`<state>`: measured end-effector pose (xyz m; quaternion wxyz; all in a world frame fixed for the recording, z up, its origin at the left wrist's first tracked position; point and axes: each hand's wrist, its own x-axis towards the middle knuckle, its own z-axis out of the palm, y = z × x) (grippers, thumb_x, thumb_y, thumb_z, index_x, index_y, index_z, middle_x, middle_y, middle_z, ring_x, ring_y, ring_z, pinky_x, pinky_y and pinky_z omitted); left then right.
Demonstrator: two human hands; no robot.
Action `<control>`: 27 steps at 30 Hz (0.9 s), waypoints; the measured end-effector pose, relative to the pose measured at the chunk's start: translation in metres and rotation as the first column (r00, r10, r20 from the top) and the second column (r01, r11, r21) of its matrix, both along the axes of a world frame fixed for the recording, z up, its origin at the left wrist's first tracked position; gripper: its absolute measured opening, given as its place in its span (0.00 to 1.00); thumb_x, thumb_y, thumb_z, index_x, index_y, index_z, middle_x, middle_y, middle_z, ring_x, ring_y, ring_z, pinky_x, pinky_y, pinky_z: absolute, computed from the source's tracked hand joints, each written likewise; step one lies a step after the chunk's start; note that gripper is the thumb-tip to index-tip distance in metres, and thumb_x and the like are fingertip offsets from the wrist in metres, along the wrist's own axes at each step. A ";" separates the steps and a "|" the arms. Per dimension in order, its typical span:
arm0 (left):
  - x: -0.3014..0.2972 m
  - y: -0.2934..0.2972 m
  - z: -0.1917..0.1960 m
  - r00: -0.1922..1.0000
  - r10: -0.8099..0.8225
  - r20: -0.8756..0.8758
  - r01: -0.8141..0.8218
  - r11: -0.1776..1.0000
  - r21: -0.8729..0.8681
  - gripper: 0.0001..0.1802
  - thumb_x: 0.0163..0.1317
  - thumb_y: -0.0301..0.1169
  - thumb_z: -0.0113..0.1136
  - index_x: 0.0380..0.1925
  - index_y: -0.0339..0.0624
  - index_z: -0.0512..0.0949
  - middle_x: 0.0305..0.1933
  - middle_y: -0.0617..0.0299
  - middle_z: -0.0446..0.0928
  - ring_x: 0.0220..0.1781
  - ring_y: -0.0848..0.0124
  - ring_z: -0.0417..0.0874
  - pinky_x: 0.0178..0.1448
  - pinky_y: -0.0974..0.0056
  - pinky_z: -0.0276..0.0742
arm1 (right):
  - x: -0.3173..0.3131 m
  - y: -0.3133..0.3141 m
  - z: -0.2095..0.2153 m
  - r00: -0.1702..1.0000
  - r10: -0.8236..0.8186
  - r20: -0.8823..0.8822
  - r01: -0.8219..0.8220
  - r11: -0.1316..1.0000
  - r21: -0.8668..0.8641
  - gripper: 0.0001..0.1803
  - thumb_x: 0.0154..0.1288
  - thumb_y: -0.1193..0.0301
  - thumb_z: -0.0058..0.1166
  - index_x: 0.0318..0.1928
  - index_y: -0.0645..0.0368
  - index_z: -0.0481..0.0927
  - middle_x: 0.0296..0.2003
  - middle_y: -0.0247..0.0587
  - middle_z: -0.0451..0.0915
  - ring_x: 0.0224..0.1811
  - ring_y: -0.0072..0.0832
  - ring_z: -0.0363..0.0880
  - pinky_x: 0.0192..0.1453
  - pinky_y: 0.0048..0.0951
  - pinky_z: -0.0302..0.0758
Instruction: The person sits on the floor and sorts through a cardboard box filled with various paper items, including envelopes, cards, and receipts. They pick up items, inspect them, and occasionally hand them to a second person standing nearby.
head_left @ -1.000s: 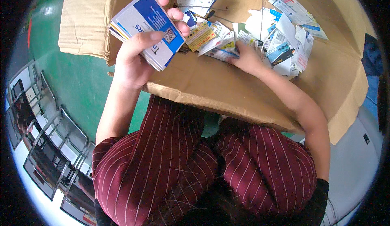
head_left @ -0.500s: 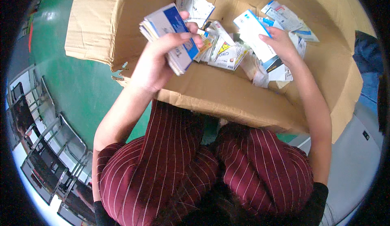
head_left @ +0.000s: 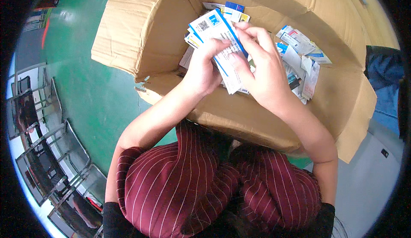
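Note:
Above the near side of a large cardboard box (head_left: 165, 32), my left hand (head_left: 203, 70) is closed around a stack of flat printed cartons (head_left: 193, 40). Its thumb presses on the topmost one, a white carton (head_left: 216, 29) with a blue edge and a small square code. My right hand (head_left: 266, 75) meets the stack from the right, its thumb and fingers pinching the same white carton by its right edge. Part of the stack is hidden behind both hands. Inside the box, more flat cartons (head_left: 295, 45) lie loosely at the right.
At the back of the box lie blue, white and yellow cartons (head_left: 234, 10). The box's open flap (head_left: 122, 28) sticks out over green floor (head_left: 94, 97). Metal-framed chairs (head_left: 64, 144) stand at the left. My knees, in striped maroon cloth (head_left: 180, 186), are close under the box's near edge.
My right hand has moved left, bringing the white carton from over the loose pile onto the stack. My left hand has shifted right and lower, and the view has turned slightly.

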<state>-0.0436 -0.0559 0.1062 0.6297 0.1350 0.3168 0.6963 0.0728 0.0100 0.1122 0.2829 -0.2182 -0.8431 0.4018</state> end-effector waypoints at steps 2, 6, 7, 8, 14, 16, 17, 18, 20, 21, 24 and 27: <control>-0.001 -0.003 0.009 1.000 -0.004 -0.002 0.004 1.000 -0.021 0.23 0.48 0.28 0.42 0.47 0.34 0.64 0.45 0.55 0.69 0.47 0.66 0.71 0.52 0.62 0.67 | 0.002 -0.002 0.010 0.998 -0.066 0.015 0.065 0.996 0.059 0.23 0.47 0.69 0.55 0.44 0.66 0.68 0.39 0.48 0.67 0.41 0.39 0.70 0.45 0.30 0.68; -0.008 -0.004 0.007 0.971 -0.115 0.211 0.083 0.985 0.154 0.24 0.46 0.28 0.41 0.48 0.39 0.60 0.42 0.55 0.70 0.44 0.64 0.73 0.52 0.58 0.67 | 0.021 0.007 0.031 0.995 0.011 -0.097 0.001 0.992 0.124 0.39 0.33 0.64 0.65 0.49 0.61 0.63 0.47 0.49 0.63 0.50 0.43 0.63 0.52 0.37 0.62; -0.007 -0.006 0.007 0.990 -0.076 0.120 0.070 0.996 0.057 0.29 0.43 0.35 0.47 0.51 0.45 0.60 0.37 0.56 0.68 0.45 0.61 0.71 0.53 0.58 0.66 | 0.024 0.012 0.030 0.985 0.151 -0.086 -0.137 0.979 0.153 0.51 0.28 0.58 0.67 0.56 0.58 0.55 0.55 0.51 0.56 0.55 0.42 0.59 0.55 0.38 0.59; -0.007 -0.008 0.006 0.997 -0.055 0.056 0.054 0.998 0.021 0.29 0.44 0.35 0.48 0.51 0.44 0.60 0.38 0.56 0.68 0.45 0.62 0.71 0.53 0.58 0.66 | 0.024 0.009 0.033 0.980 0.196 -0.009 -0.192 0.967 0.166 0.53 0.27 0.57 0.67 0.57 0.58 0.54 0.56 0.52 0.53 0.57 0.43 0.56 0.57 0.39 0.56; -0.003 -0.022 0.006 0.942 -0.317 -0.113 0.298 0.941 -0.158 0.21 0.43 0.22 0.51 0.43 0.35 0.66 0.40 0.59 0.71 0.42 0.71 0.73 0.44 0.68 0.71 | 0.008 -0.001 0.027 0.932 0.222 0.286 -0.316 0.886 0.340 0.59 0.23 0.59 0.67 0.61 0.54 0.47 0.60 0.50 0.46 0.63 0.46 0.45 0.62 0.47 0.45; 0.000 -0.028 0.003 0.901 -0.417 -0.122 0.397 0.904 -0.159 0.20 0.43 0.22 0.51 0.41 0.35 0.68 0.37 0.59 0.72 0.40 0.72 0.74 0.41 0.69 0.71 | 0.006 0.004 0.025 0.917 0.295 0.269 -0.361 0.900 0.243 0.59 0.21 0.64 0.66 0.61 0.53 0.48 0.60 0.47 0.48 0.61 0.44 0.50 0.61 0.44 0.50; -0.005 -0.026 0.002 0.888 -0.455 -0.065 0.438 0.880 -0.183 0.19 0.42 0.22 0.52 0.40 0.35 0.69 0.36 0.59 0.72 0.39 0.72 0.74 0.41 0.69 0.72 | 0.002 0.008 0.024 0.898 0.356 0.259 -0.405 0.899 0.167 0.59 0.22 0.65 0.66 0.61 0.53 0.48 0.60 0.47 0.49 0.60 0.43 0.51 0.60 0.42 0.51; -0.008 -0.021 0.001 0.871 -0.491 -0.009 0.480 0.855 -0.199 0.19 0.42 0.22 0.52 0.39 0.35 0.70 0.35 0.59 0.73 0.38 0.73 0.75 0.40 0.69 0.72 | 0.001 0.012 0.021 0.877 0.413 0.246 -0.446 0.890 0.095 0.58 0.22 0.65 0.66 0.61 0.53 0.48 0.59 0.46 0.50 0.60 0.43 0.52 0.60 0.41 0.53; -0.010 -0.017 -0.002 0.924 -0.382 -0.016 0.372 0.909 -0.189 0.17 0.43 0.23 0.52 0.38 0.35 0.70 0.35 0.57 0.74 0.38 0.71 0.76 0.42 0.66 0.73 | -0.005 0.013 0.018 0.903 0.363 0.230 -0.419 0.863 0.283 0.57 0.22 0.67 0.65 0.60 0.52 0.49 0.57 0.45 0.55 0.57 0.42 0.57 0.59 0.37 0.56; -0.012 -0.016 0.001 0.941 -0.333 0.050 0.337 0.922 -0.190 0.17 0.44 0.23 0.52 0.39 0.35 0.70 0.35 0.57 0.74 0.38 0.70 0.76 0.43 0.65 0.73 | -0.009 0.015 0.019 0.904 0.378 0.201 -0.424 0.851 0.310 0.57 0.22 0.67 0.65 0.60 0.52 0.49 0.56 0.45 0.57 0.57 0.42 0.57 0.59 0.38 0.56; -0.021 -0.015 0.006 0.986 -0.132 0.099 0.148 0.973 -0.176 0.18 0.46 0.24 0.50 0.41 0.34 0.68 0.36 0.56 0.73 0.39 0.66 0.76 0.46 0.62 0.72 | -0.029 0.017 0.012 0.961 0.216 -0.174 -0.141 0.921 0.364 0.36 0.42 0.66 0.57 0.53 0.57 0.58 0.48 0.45 0.66 0.50 0.36 0.64 0.52 0.32 0.62; -0.047 -0.018 -0.002 0.992 -0.027 -0.124 0.010 0.990 -0.141 0.19 0.47 0.27 0.49 0.43 0.35 0.65 0.41 0.54 0.70 0.39 0.63 0.74 0.48 0.58 0.70 | -0.037 0.028 -0.010 0.965 -0.079 -0.250 0.140 0.961 0.237 0.24 0.53 0.65 0.51 0.49 0.60 0.62 0.45 0.45 0.68 0.47 0.33 0.67 0.48 0.29 0.66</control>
